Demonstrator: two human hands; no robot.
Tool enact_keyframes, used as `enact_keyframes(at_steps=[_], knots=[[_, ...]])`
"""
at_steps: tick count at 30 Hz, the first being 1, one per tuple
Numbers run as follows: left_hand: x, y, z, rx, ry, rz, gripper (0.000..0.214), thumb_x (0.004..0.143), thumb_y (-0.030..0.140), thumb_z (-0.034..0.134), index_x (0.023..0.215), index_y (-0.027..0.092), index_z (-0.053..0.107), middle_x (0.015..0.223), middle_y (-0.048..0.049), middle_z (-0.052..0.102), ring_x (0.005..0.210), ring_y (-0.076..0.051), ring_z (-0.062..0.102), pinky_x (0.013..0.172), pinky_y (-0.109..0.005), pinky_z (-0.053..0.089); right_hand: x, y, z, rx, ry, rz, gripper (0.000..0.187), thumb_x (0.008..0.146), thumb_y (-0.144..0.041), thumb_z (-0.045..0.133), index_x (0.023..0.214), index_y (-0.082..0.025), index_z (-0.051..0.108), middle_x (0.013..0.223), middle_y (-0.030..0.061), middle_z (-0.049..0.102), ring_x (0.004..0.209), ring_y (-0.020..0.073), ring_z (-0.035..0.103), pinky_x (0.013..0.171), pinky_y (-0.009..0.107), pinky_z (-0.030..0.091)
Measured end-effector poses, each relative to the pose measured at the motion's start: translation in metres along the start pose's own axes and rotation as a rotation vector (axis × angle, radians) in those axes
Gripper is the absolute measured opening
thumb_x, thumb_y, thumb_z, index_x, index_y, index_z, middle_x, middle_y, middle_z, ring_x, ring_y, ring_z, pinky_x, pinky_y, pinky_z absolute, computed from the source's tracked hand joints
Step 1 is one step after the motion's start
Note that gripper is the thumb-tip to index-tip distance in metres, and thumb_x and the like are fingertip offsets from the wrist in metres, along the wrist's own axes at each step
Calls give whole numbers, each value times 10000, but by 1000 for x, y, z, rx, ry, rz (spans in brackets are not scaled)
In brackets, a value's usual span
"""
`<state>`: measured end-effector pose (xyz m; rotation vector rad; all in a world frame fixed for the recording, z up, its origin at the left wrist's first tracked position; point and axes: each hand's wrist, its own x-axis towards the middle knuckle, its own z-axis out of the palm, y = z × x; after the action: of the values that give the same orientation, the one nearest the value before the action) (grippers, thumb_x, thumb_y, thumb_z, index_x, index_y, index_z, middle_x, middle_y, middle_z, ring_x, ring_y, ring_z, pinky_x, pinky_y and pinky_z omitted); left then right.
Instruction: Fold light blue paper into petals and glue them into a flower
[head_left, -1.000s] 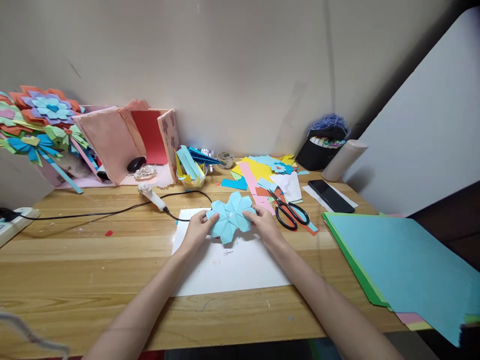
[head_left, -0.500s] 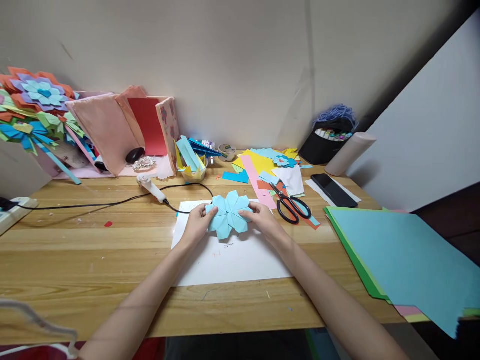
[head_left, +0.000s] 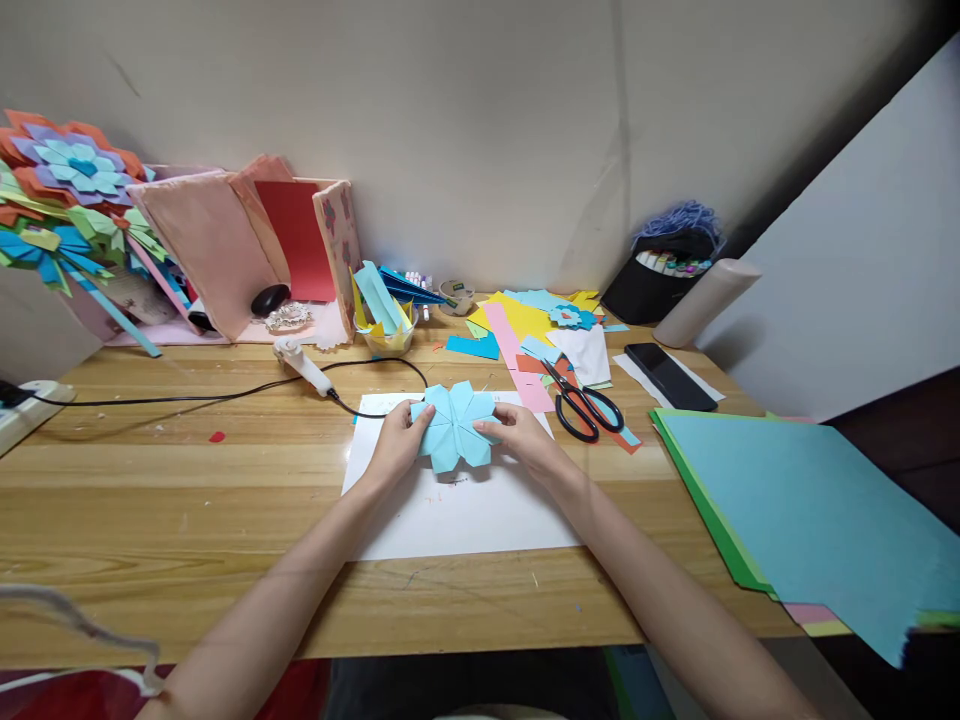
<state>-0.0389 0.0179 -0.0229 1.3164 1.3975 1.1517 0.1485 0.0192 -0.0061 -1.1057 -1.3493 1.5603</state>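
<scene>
A light blue folded paper flower [head_left: 455,430] with several petals is held between both hands over a white sheet of paper [head_left: 465,520]. My left hand [head_left: 401,435] pinches its left petals, thumb on top. On the opposite edge, my right hand [head_left: 517,432] grips the petals with the thumb over the front. The fingers behind the flower are hidden. Right of the flower lie black-handled scissors [head_left: 581,400] on paper scraps. A white glue gun [head_left: 304,368] with a black cord rests at the left behind the sheet.
Coloured paper offcuts [head_left: 517,330] and a tub of paper strips [head_left: 386,320] stand at the back. A phone [head_left: 670,376], a pen case [head_left: 667,270] and stacked coloured sheets [head_left: 795,500] are on the right. Finished paper flowers [head_left: 79,170] and a pink organizer [head_left: 206,250] fill the back left.
The flower has tilted slightly in my hands, and its petals and centre seam line up more evenly. Both hands keep their hold. The camera view has shifted a little.
</scene>
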Motion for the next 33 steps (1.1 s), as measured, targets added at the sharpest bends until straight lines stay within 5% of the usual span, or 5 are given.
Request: enact_keyframes(at_steps=[12, 19, 25, 33], knots=[[-2, 6, 0, 24, 9, 11, 356, 737, 461, 525, 859, 132, 582, 825, -55, 630, 758, -175, 560, 667, -272, 422, 1, 7, 6, 126, 35, 26, 286, 636, -312, 664, 884, -167, 672, 893, 53, 674, 791, 189, 603, 703, 298, 459], [0, 10, -9, -125, -237, -99, 501, 613, 414, 686, 988, 112, 548, 953, -108, 652, 833, -217, 611, 706, -316, 467, 2, 8, 2, 88, 108, 26, 258, 625, -319, 679, 831, -163, 668, 867, 57, 673, 774, 196, 605, 687, 309, 476], [0, 12, -10, -154, -204, -131, 519, 602, 392, 699, 1004, 101, 551, 950, -127, 660, 817, -227, 624, 706, -341, 483, 2, 10, 5, 68, 205, 29, 264, 619, -329, 687, 808, -145, 667, 847, 73, 672, 761, 197, 605, 688, 309, 477], [1, 5, -11, -93, -240, -82, 471, 628, 392, 670, 977, 94, 564, 941, -111, 656, 841, -228, 609, 749, -362, 474, -2, 5, 6, 92, 144, 111, 262, 599, -333, 692, 774, -142, 656, 861, 73, 676, 769, 199, 618, 686, 311, 487]])
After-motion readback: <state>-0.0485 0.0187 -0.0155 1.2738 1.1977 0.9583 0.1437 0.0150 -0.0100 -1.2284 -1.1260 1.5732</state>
